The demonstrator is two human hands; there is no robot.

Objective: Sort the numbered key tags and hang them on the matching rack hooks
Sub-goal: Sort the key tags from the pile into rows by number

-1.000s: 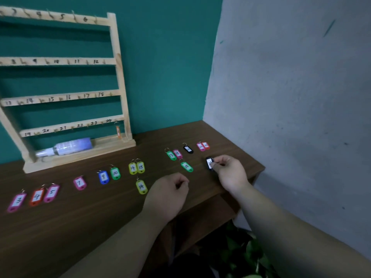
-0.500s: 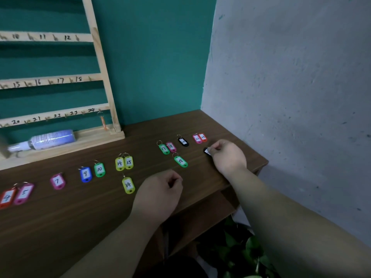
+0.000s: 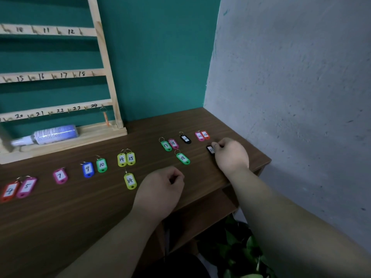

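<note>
Several coloured numbered key tags lie in a row on the brown table. My right hand pinches a black tag lying on the table at the far right, just below the pink 22 tag and orange 23 tag. My left hand rests on the table as a loose fist holding nothing, right of the yellow 14 tag. The wooden rack with numbered hooks stands at the back left; one orange tag hangs under hook 24.
A white and purple tube lies on the rack's base. A grey wall closes the right side, close to the table's right edge. Green plant leaves show below the table's front edge.
The view has swung to the right and down, so the rack's top rows left the frame. My right hand slid the black tag a little away from me. My left hand stayed put.
</note>
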